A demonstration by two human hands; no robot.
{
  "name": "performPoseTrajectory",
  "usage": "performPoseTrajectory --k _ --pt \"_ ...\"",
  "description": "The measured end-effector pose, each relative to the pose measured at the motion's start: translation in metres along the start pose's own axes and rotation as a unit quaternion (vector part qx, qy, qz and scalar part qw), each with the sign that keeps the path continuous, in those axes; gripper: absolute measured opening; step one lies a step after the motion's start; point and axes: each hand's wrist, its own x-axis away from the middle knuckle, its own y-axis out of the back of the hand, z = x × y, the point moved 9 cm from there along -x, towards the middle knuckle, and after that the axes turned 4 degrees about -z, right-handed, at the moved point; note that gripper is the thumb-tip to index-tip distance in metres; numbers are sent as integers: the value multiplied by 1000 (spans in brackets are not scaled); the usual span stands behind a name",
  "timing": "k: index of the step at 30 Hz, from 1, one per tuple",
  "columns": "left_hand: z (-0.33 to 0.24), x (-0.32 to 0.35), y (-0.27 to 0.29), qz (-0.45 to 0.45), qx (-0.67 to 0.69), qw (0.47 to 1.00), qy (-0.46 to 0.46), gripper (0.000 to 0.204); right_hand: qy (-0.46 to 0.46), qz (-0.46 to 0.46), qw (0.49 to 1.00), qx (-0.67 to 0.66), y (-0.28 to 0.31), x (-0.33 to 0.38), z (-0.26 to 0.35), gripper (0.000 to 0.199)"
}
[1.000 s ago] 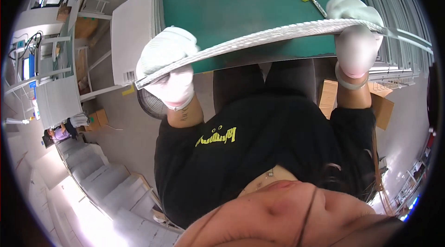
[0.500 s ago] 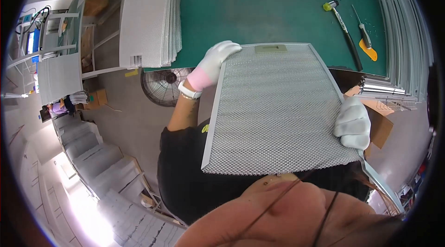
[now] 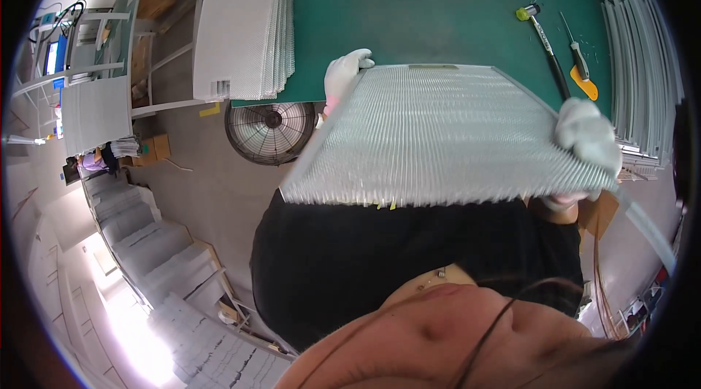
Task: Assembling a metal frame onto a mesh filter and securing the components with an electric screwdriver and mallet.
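Observation:
A silver metal mesh filter panel (image 3: pixel 438 140) is held up in front of my body, tilted so that its bare, unframed near edge faces me. Thin metal frame strips border its far and side edges. In a white glove with a pink cuff, my left hand (image 3: pixel 343 76) is closed round the far left corner. My right hand (image 3: pixel 588 137), also gloved and a little blurred, grips the right side near the near corner. From that corner a loose-ended frame strip (image 3: pixel 650 228) sticks out to the lower right. Part of my right fingers is hidden under the panel.
On the green table (image 3: pixel 409 9) lie a mallet (image 3: pixel 544 42) and a screwdriver (image 3: pixel 577 53) by an orange piece (image 3: pixel 584 88). Mesh sheets (image 3: pixel 244 24) are stacked at left, metal frames (image 3: pixel 642 75) at right. A floor fan (image 3: pixel 272 130) stands below the table's left edge.
The panel's near edge has lifted and moved away from my body, so its face shows more steeply foreshortened. My right hand has moved up and right with it; both hands keep their grip.

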Motion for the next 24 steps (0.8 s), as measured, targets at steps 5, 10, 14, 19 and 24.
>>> performPoseTrajectory --k 5,10,14,19,24 --pt "-45 -2 2 -107 -10 993 -53 32 -88 -68 994 -6 32 -26 -41 43" --pt "-49 2 5 -139 11 990 -22 42 -189 -268 944 44 59 -22 -82 27" --pt "-57 -1 13 -174 32 984 4 48 -168 -268 940 127 63 -23 -83 24" --pt "-48 -5 15 -119 -55 991 25 42 -149 -233 934 228 65 -24 -75 19" --pt "-37 -2 23 -36 -33 995 -84 27 -140 -197 944 223 55 -23 -75 20"
